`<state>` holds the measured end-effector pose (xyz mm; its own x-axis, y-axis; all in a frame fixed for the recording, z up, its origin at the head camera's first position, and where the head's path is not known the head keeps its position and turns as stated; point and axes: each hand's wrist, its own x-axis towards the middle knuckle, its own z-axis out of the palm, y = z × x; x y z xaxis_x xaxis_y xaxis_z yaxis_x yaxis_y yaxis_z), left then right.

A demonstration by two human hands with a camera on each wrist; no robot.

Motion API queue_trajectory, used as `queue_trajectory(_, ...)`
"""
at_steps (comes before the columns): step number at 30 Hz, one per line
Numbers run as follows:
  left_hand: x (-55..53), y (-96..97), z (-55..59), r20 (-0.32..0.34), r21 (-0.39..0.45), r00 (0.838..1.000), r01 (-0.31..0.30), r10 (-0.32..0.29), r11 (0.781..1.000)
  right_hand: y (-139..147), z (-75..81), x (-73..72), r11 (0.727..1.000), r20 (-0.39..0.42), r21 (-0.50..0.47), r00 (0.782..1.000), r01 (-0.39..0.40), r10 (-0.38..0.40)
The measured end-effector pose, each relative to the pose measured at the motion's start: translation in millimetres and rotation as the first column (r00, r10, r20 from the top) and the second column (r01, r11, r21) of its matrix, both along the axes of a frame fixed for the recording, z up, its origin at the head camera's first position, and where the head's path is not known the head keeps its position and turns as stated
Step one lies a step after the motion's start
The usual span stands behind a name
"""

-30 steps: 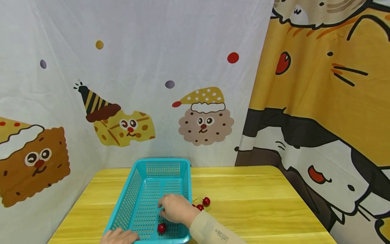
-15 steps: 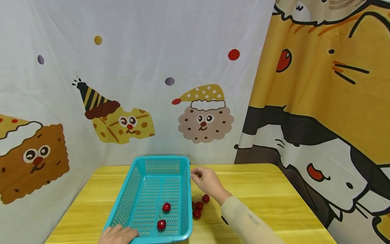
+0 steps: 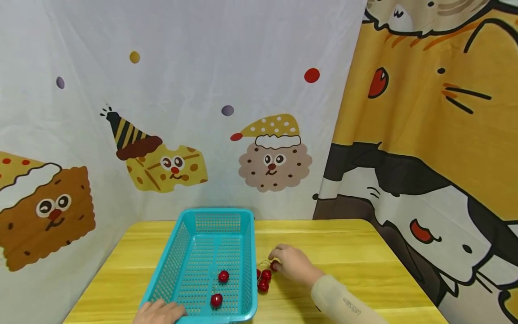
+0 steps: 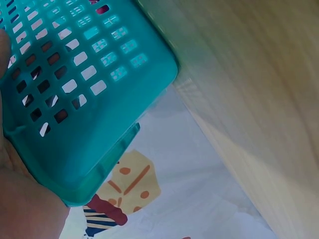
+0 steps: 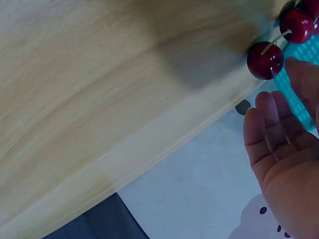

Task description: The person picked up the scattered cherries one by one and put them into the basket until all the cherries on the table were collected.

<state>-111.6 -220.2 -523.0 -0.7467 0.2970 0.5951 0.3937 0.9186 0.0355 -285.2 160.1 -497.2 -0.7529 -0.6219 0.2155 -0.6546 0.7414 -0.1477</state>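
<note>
A turquoise perforated plastic basket (image 3: pixel 190 265) stands on the table, two red cherries (image 3: pixel 216 300) lying on its floor. At its near left corner, my left hand (image 3: pixel 159 312) grips the rim; in the left wrist view part of that hand (image 4: pixel 30 199) shows against the basket wall (image 4: pixel 124 94). Right of the basket, my right hand (image 3: pixel 295 264) reaches over the table with its fingertips right at a stemmed cherry (image 3: pixel 273 265). The right wrist view has the fingers of that hand (image 5: pixel 289 164) loosely bent and spread beside the dark red cherry (image 5: pixel 265 60).
Several more cherries (image 3: pixel 263 285) lie in a cluster against the basket's right side. The yellow wood-grain table (image 3: pixel 344 256) extends to the right. Behind its far edge hangs a pale cloth (image 3: pixel 182 90) printed with cartoons, beside an orange patterned curtain (image 3: pixel 404 112).
My right hand has left the basket, where a second cherry now shows, risen past its right side, then come down to the outermost cherry. My left hand has stayed at the rim.
</note>
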Motion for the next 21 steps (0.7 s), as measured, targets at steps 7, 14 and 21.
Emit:
queue_trajectory(7, -1.3, 1.4, -4.4, -0.032, -0.016, 0.999, -0.007, 0.007, 1.000, 0.5, -6.4, 2.9, 1.000, -0.010, 0.006, 1.000, -0.008, 0.008)
queue_trajectory(14, -1.6, 2.2, -2.9, -0.016, -0.001, 1.000, -0.014, 0.014, 1.000, 3.2, -14.3, 0.1, 1.000, -0.022, 0.017, 1.000, 0.012, -0.011)
queue_trajectory(21, -0.7, 4.0, -1.8, -0.009, 0.006, 1.000, -0.026, 0.026, 1.000, 5.1, -19.9, -1.4, 1.000, -0.023, 0.013, 1.000, 0.019, -0.018)
